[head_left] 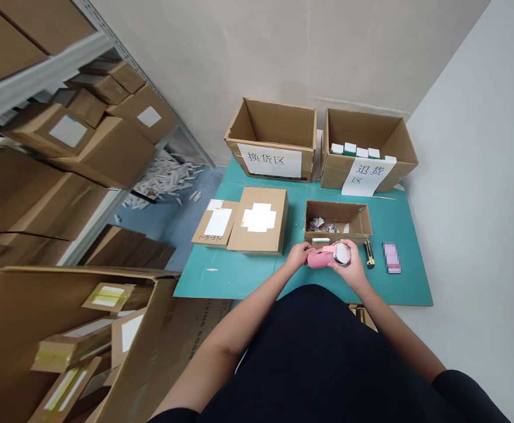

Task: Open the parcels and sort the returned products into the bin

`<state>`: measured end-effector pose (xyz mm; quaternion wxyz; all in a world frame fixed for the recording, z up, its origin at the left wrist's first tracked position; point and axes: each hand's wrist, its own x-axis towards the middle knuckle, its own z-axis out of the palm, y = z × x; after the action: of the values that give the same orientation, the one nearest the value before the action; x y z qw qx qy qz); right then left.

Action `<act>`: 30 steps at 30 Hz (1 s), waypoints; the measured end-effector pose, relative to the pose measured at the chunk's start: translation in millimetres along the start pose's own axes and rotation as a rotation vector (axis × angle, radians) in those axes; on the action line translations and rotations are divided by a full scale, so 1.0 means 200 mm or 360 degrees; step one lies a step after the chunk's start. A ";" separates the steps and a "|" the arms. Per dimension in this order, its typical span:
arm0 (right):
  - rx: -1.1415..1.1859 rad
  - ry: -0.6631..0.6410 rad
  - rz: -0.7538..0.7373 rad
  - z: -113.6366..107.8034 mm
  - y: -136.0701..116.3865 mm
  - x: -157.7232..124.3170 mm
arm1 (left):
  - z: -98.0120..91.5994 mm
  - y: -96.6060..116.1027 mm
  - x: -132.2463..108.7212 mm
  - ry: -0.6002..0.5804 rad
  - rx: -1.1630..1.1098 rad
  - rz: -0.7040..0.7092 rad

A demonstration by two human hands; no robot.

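Observation:
A pink cylindrical bottle lies on its side between my hands, its pale, silver-rimmed end turned to the right. My left hand closes its fingers at the left end of the bottle. Around the rimmed end curls my right hand, thumb below and fingers above. Just beyond the bottle stands a small open carton with crumpled scraps inside. A yellow-and-black box cutter lies to the right of my right hand.
Two large open cartons, one left and one right, stand at the back of the green table with handwritten signs. Closed boxes sit at left, a pixelated pink item at right. Loaded shelves and a big carton flank me.

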<state>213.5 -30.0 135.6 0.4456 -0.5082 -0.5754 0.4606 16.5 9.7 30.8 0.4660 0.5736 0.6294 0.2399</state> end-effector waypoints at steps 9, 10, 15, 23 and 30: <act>-0.0438 -0.0070 -0.0216 -0.10 -0.06 0.01 | 0.01 -0.05 0.01 0.0069 -0.0028 0.0002; -0.0480 -0.0059 -0.0232 -0.10 -0.05 0.01 | 0.02 -0.06 0.01 0.0076 -0.0031 -0.0003; -0.0614 0.0083 -0.0296 -0.08 0.03 -0.01 | 0.04 -0.08 0.02 0.0090 -0.0070 0.0004; -0.0782 0.0363 -0.0254 0.01 0.10 -0.02 | 0.06 -0.09 0.03 0.0093 -0.0130 0.0026; -0.1080 0.0136 -0.0583 0.00 0.11 -0.05 | 0.07 -0.10 0.03 0.0093 -0.0151 0.0054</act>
<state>218.9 -37.7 114.1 0.3505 -0.5343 -0.7572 0.1353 18.4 7.8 6.2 0.4700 0.5541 0.6209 0.2941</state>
